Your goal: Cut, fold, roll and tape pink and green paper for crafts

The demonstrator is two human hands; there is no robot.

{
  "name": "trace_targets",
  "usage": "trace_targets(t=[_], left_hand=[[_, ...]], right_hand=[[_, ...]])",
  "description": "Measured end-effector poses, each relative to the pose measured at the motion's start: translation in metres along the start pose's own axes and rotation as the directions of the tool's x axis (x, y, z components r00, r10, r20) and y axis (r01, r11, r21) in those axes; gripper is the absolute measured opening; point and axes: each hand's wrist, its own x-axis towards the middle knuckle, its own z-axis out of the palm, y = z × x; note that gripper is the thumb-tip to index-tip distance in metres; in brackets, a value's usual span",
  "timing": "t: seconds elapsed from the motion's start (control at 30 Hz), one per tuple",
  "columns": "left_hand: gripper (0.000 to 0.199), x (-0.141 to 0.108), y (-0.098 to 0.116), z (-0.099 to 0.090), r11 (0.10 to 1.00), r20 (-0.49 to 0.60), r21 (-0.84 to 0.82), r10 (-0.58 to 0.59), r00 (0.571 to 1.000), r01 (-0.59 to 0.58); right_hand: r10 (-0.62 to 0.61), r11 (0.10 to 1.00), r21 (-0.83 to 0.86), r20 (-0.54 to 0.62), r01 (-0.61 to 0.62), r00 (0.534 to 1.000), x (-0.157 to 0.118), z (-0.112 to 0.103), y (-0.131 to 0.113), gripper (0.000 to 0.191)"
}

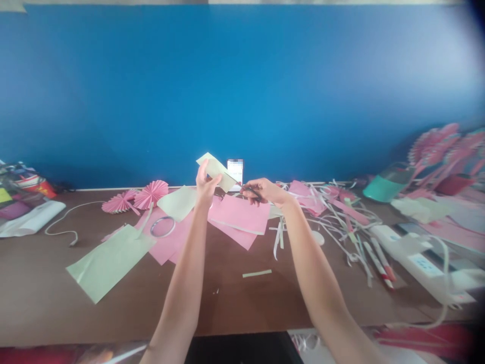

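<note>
My left hand (205, 185) is raised above the brown table (235, 298) and pinches a pale green piece of paper (216, 170) by its lower edge. My right hand (263, 191) grips dark scissors (244, 188), whose blades meet the right side of that paper. Both hands hover over a pile of pink sheets (238, 215). A thin green strip (256, 273) lies on the table below the hands.
A large green sheet (109, 260) and a tape roll (162, 226) lie at left, with pink paper fans (136, 197) behind. White strips, pens (379, 258), a power strip (420, 263), a teal cup (386, 186) and more pink fans (443, 149) crowd the right. A blue wall stands behind.
</note>
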Motion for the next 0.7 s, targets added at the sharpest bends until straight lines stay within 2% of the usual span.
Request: trace_targets(t=[0.5, 0.7], left_hand=[[0.082, 0.0014, -0.0037, -0.0004, 0.998, -0.029, -0.041, -0.057, 0.998, 0.056], [0.083, 0.0018, -0.0049, -0.0002, 0.988, -0.03, -0.113, -0.106, 0.994, 0.102]], right_hand=[[-0.02, 1.0, -0.003, 0.0, 0.02, 1.0, 0.0011, -0.0002, 0.0014, 0.038], [-0.032, 0.999, 0.003, -0.002, 0.032, 1.0, 0.0048, 0.0024, 0.002, 0.037]])
